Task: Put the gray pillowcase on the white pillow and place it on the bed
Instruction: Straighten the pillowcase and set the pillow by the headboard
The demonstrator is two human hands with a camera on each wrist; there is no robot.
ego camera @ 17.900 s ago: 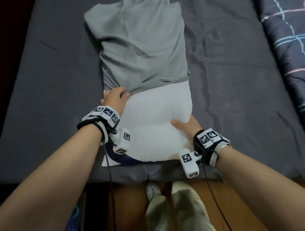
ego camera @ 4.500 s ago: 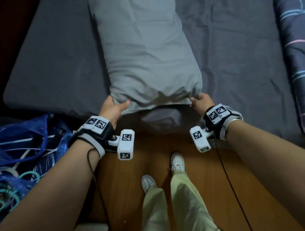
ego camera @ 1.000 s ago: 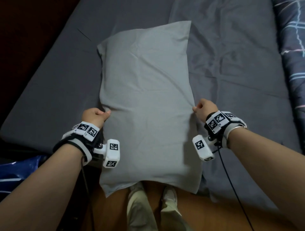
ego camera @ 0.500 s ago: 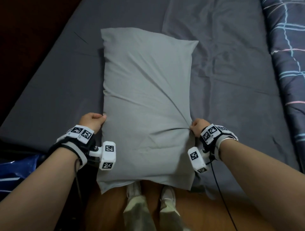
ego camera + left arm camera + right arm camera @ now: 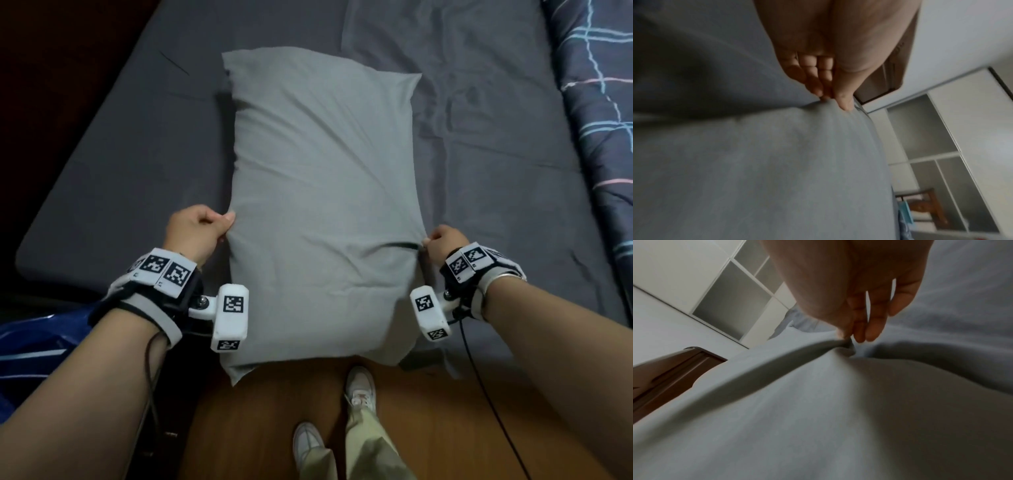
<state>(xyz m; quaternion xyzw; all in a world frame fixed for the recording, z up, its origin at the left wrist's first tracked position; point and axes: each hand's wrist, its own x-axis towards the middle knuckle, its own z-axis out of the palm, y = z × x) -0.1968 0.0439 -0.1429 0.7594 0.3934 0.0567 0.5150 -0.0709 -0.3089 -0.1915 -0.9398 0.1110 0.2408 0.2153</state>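
The gray pillowcase (image 5: 322, 192) wraps the pillow fully, and no white shows. It lies lengthwise on the dark gray bed (image 5: 120, 164), with its near end hanging past the bed's front edge. My left hand (image 5: 197, 233) pinches the fabric of the left long edge, thumb against fingertips (image 5: 835, 97). My right hand (image 5: 442, 240) pinches a fold of the right long edge (image 5: 851, 340), and creases fan out across the pillowcase from that pinch.
A dark blue blanket with colored lines (image 5: 603, 102) runs along the bed's right side. A blue plastic bag (image 5: 37, 346) sits on the floor at the left. My feet (image 5: 359, 390) stand on the wooden floor (image 5: 445, 428) by the bed's front edge.
Both hands have kept their pinch on the long edges. The pillow has come down flatter onto the bed, and its far end sits farther up the mattress.
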